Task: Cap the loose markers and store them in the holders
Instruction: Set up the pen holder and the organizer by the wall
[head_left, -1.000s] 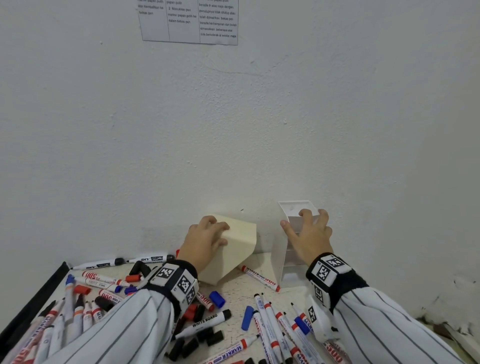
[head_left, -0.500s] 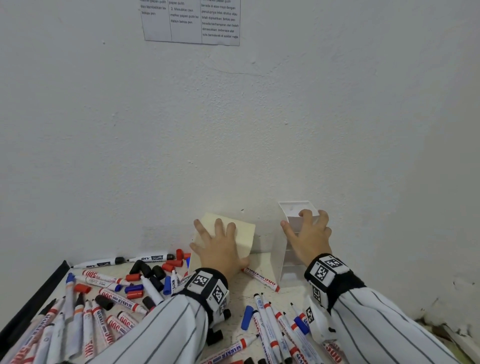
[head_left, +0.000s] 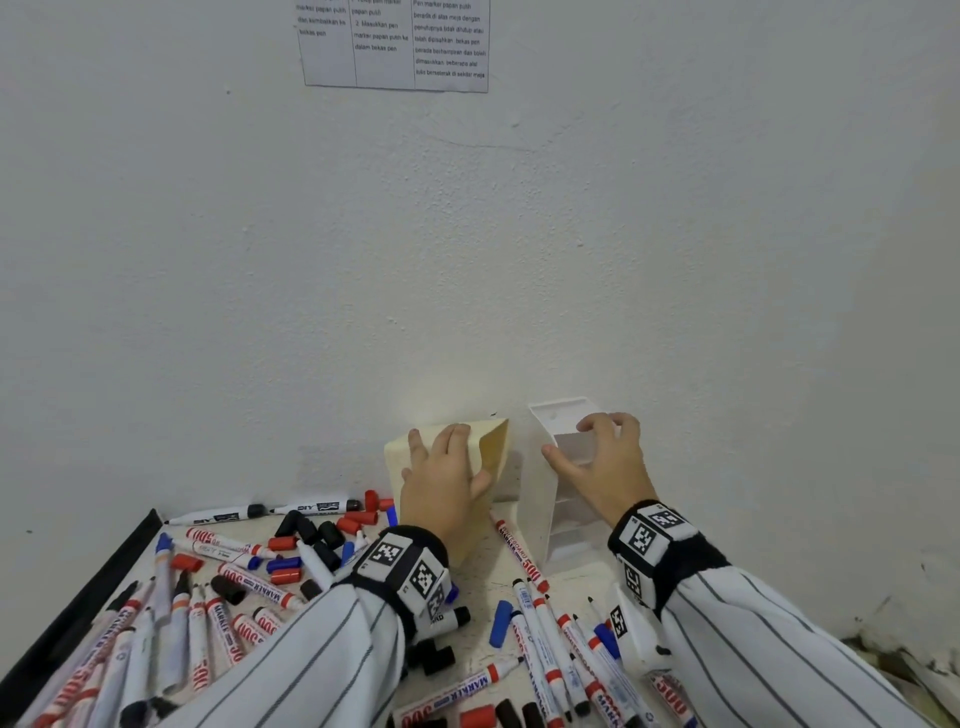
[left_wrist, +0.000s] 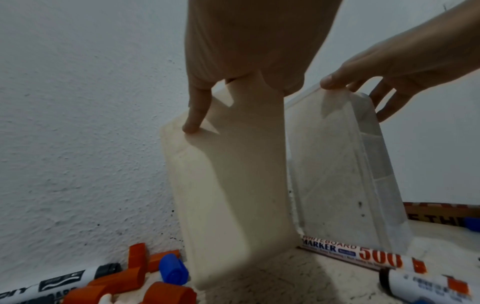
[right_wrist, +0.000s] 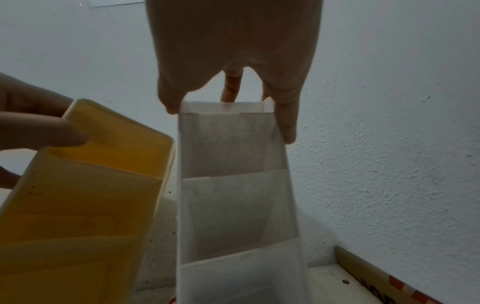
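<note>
Nearest, loose markers (head_left: 540, 618) and caps (head_left: 283, 564) lie scattered across the table (head_left: 483, 577); none seen stored. Farther, by the wall (head_left: 467, 234), the yellow holder (head_left: 441, 441) is gripped at its top by the left hand (head_left: 441, 483), the white holder (head_left: 545, 493) by the right hand (head_left: 608, 467). Step judged: holders being stood upright. Next, both should be released, then capping begun.

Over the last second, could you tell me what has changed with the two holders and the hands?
The left hand has turned the yellow holder from tipped on a corner to upright, shifting from its left side to its front face. The right hand keeps gripping the white holder, which hasn't moved. The loose markers lie as before.
</note>
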